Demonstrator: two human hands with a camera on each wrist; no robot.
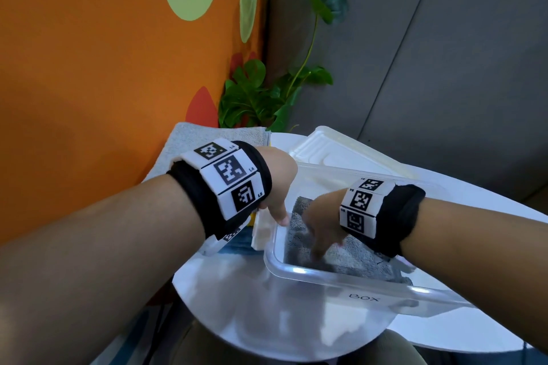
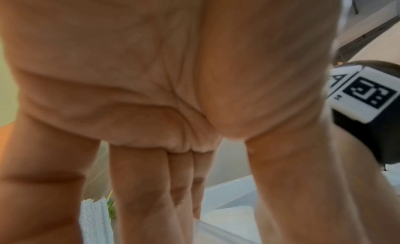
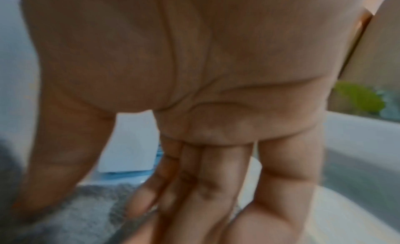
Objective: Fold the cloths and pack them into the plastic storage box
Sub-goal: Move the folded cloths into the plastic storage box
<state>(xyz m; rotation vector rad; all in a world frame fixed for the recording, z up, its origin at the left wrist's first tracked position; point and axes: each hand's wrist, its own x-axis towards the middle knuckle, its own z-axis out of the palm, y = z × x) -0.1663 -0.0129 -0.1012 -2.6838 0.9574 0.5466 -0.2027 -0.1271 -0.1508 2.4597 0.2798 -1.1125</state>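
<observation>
- Head view: both hands are down in the clear plastic storage box on the round white table. The right hand presses straight fingers onto the folded grey terry cloth inside; the left hand points down beside the rim. Packing step, I judge; next, fetch the light grey folded cloth at the table's far edge. The white lid lies behind.
- Left wrist view: fingers hang straight, gripping nothing; a white ribbed cloth shows below.
- Right wrist view: blurred, but the fingers lie flat on the grey pile, nothing grasped.

Folded grey cloth lies flat inside clear plastic box.
</observation>
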